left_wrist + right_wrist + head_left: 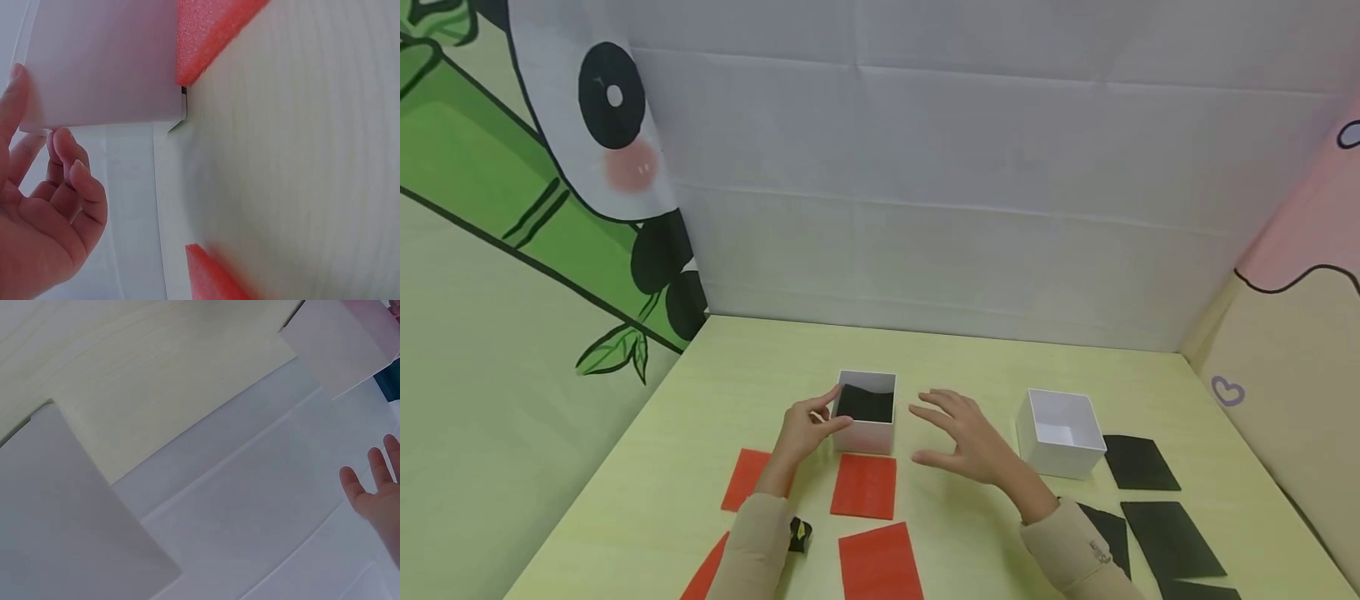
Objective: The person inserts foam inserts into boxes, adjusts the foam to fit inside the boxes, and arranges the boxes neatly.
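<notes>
My left hand (805, 427) is at the left side of a white open box (865, 437), thumb at its near left corner and a finger at the rim, holding that edge. In the left wrist view the other fingers of my left hand (47, 206) curl beside the box wall (106, 62). A black sheet (867, 404) lies inside this box. To the right of it my right hand (966, 437) hovers with fingers spread and nothing in it. In the right wrist view my right hand (381, 487) appears at the right edge, apart from both boxes.
A second white box (1056, 454) stands open to the right. Several black sheets (1172, 537) lie beside and in front of it. Several red sheets (863, 486) lie at the near left. A small black item with yellow marks (800, 534) is by the left sleeve. A white backdrop (940, 208) borders the table.
</notes>
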A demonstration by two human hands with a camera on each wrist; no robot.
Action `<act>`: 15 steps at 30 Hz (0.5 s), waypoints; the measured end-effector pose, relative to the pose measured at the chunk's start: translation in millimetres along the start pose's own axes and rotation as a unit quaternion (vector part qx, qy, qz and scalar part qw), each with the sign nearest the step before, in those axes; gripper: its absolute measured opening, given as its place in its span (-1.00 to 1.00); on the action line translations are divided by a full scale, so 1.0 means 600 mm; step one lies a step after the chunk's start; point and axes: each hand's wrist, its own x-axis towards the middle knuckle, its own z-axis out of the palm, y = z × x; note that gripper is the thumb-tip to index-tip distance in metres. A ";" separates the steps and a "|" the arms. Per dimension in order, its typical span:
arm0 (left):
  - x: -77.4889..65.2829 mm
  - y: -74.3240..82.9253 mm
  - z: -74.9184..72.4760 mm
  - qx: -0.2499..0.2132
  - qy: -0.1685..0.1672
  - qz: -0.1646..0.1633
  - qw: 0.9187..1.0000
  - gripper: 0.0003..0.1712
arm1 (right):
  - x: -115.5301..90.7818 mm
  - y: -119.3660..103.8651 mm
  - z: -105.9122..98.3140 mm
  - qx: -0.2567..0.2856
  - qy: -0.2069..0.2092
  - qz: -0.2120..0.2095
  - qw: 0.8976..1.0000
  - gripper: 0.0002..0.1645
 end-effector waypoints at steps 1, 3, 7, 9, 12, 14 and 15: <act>0.000 -0.001 0.000 0.000 0.001 -0.001 1.000 -0.27 | -0.004 -0.001 -0.003 0.001 0.000 0.001 1.000 -0.23; -0.001 -0.001 0.000 -0.001 0.002 -0.003 1.000 -0.27 | -0.012 -0.002 -0.007 0.006 -0.001 0.006 1.000 -0.24; -0.001 -0.002 0.000 -0.002 0.002 -0.003 1.000 -0.27 | -0.030 -0.002 -0.015 0.018 -0.004 0.030 0.999 -0.25; -0.001 -0.002 -0.001 -0.002 0.002 -0.005 1.000 -0.27 | -0.037 -0.001 -0.018 0.019 -0.003 0.038 0.999 -0.26; 0.000 -0.002 -0.001 0.002 0.003 -0.010 1.000 -0.27 | -0.046 0.000 -0.021 0.018 0.002 0.039 0.999 -0.28; 0.000 -0.002 -0.001 0.004 0.004 -0.011 1.000 -0.27 | -0.051 0.000 -0.023 0.014 0.006 0.038 0.999 -0.28; 0.000 -0.002 -0.001 0.004 0.004 -0.010 1.000 -0.28 | -0.054 0.000 -0.025 0.011 0.008 0.036 0.999 -0.29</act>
